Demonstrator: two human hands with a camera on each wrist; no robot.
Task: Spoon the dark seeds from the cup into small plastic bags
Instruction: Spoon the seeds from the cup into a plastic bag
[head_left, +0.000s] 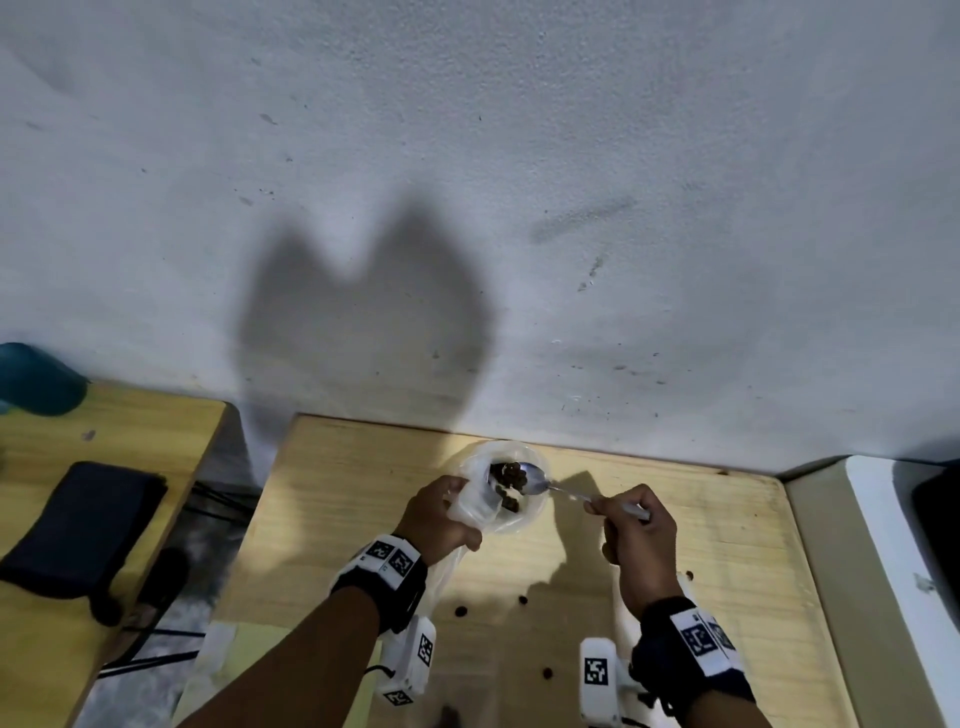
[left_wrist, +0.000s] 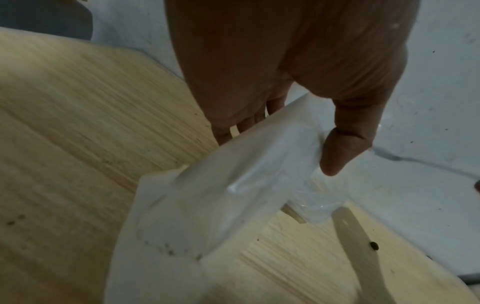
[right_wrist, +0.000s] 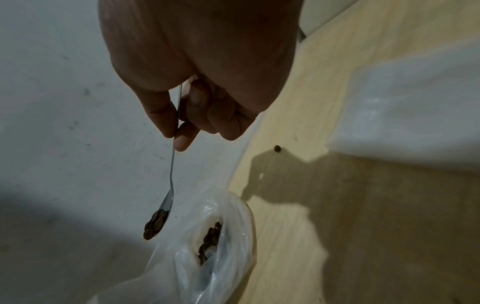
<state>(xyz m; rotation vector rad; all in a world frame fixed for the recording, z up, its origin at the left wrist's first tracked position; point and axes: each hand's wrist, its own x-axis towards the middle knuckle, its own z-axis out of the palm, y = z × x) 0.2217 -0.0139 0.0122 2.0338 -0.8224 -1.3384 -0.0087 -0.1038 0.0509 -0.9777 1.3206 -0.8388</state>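
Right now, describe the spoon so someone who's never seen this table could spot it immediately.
Find the light wooden table against the grey wall. Above its far edge the left hand holds a clear plastic bag open. The spoon is the thin shiny metal thing pinched by the right hand, its bowl carrying dark seeds at the bag's mouth.

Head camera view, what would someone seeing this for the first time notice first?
First, the thin metal spoon loaded with dark seeds, pinched by the right hand over the mouth of the clear plastic bag that the left hand holds open above the pale wooden table. Next, the big dark shadow on the white wall behind, and a few stray seeds scattered on the table near the wrists.
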